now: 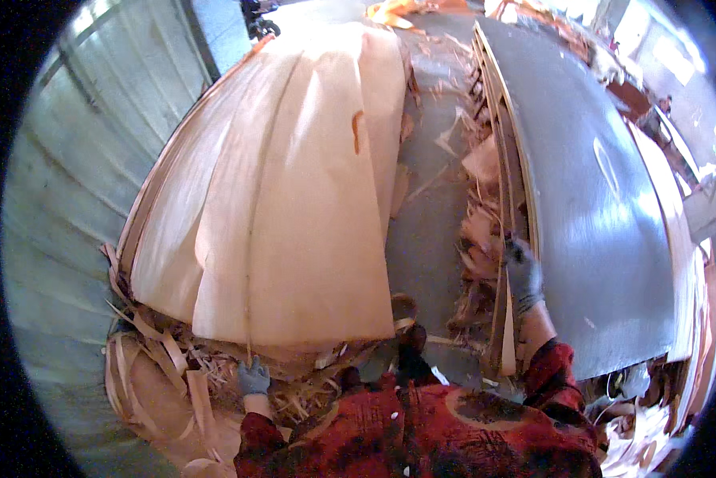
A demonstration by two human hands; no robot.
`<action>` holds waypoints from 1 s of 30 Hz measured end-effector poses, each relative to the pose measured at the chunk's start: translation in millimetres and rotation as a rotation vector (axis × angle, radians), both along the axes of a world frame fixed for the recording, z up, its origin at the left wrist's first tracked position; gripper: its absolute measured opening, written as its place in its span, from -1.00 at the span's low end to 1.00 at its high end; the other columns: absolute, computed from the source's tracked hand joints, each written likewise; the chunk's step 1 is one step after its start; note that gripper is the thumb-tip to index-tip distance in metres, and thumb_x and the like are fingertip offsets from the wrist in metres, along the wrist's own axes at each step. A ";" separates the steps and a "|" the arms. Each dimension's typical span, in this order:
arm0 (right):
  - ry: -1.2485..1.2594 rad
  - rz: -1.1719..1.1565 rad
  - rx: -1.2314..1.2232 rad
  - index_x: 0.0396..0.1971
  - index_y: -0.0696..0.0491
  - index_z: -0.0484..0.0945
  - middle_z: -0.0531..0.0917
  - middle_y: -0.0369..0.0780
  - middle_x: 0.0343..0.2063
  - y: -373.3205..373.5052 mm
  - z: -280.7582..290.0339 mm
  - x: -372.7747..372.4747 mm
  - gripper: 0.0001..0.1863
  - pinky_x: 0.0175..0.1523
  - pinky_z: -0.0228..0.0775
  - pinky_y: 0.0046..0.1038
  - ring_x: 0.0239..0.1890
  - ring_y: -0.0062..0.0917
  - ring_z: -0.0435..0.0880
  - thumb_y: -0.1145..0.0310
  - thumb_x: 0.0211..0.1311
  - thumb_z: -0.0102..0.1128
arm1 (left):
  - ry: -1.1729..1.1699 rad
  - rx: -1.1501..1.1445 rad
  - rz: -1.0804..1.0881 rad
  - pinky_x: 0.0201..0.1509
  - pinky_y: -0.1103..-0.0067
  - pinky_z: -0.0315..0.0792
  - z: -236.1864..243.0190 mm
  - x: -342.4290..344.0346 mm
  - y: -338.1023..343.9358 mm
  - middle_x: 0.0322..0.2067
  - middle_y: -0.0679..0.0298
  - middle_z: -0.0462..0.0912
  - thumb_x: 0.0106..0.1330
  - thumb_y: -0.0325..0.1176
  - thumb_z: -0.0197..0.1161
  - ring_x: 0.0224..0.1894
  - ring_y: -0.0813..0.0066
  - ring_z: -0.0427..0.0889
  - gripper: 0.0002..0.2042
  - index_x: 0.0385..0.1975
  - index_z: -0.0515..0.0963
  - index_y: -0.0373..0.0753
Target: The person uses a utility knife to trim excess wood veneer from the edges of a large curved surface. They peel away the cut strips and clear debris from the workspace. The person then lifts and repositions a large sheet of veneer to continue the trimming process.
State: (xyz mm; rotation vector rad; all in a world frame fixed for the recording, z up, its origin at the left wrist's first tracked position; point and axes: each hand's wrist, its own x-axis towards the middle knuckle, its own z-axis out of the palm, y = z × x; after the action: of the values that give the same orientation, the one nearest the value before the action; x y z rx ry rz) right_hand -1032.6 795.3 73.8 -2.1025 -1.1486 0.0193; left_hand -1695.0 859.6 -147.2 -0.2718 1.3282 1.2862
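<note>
Several broad sheets of pale wood veneer (310, 231) lie overlapping in a stack at left and centre. At its near edge my left hand (253, 378), in a grey glove, is closed at the end of a thin wood strip (249, 349) that lines up with a long seam in the sheets. My right hand (524, 275), also gloved, reaches forward to the left edge of a dark-topped stack of boards (597, 215). Its fingers curl in at that edge beside long narrow wood strips (508, 334); what they grip is hidden.
Torn veneer scraps (481, 231) line the grey gap (430, 247) between the stacks. More curled offcuts (167, 358) lie at the near left. A pale green corrugated wall (95, 199) rises on the left. Loose scraps (637, 430) pile up at the lower right.
</note>
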 end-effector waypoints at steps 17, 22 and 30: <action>-0.367 -0.570 -0.464 -0.11 -0.09 0.35 0.50 -0.14 -0.26 -101.0 -87.2 191.3 -0.63 -0.45 0.41 -0.23 -0.46 -0.18 0.57 0.40 0.00 0.08 | 0.350 -0.183 -0.868 -0.13 0.37 0.27 41.3 229.7 75.4 -0.16 0.23 0.50 0.27 -0.09 -0.12 -0.06 0.29 0.40 -0.67 -0.02 0.27 -0.05; -0.466 -0.549 -0.413 -0.15 -0.09 0.36 0.52 -0.16 -0.26 -97.9 -81.9 188.2 -0.64 -0.55 0.41 -0.31 -0.55 -0.27 0.57 0.30 -0.02 0.14 | 0.450 -0.151 -0.984 -0.28 0.39 0.32 47.0 315.8 116.6 -0.22 0.26 0.51 0.28 -0.13 -0.11 -0.09 0.36 0.48 -0.66 0.02 0.25 -0.02; -0.023 -0.602 -0.447 -0.16 -0.06 0.37 0.53 -0.11 -0.28 -49.6 -56.8 220.2 -0.72 -0.38 0.40 -0.20 -0.36 -0.14 0.56 0.23 0.11 0.03 | 0.620 0.284 -1.548 -0.11 0.37 0.31 14.9 336.8 176.5 -0.04 0.33 0.41 0.28 -0.18 -0.08 0.01 0.38 0.41 -0.60 0.12 0.18 -0.09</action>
State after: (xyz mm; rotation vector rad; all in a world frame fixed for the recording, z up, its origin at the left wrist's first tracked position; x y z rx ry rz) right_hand -812.4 745.7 17.1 -2.7787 -0.5077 -0.0336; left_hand -1358.1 1036.1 -132.4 1.2372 1.2652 0.1464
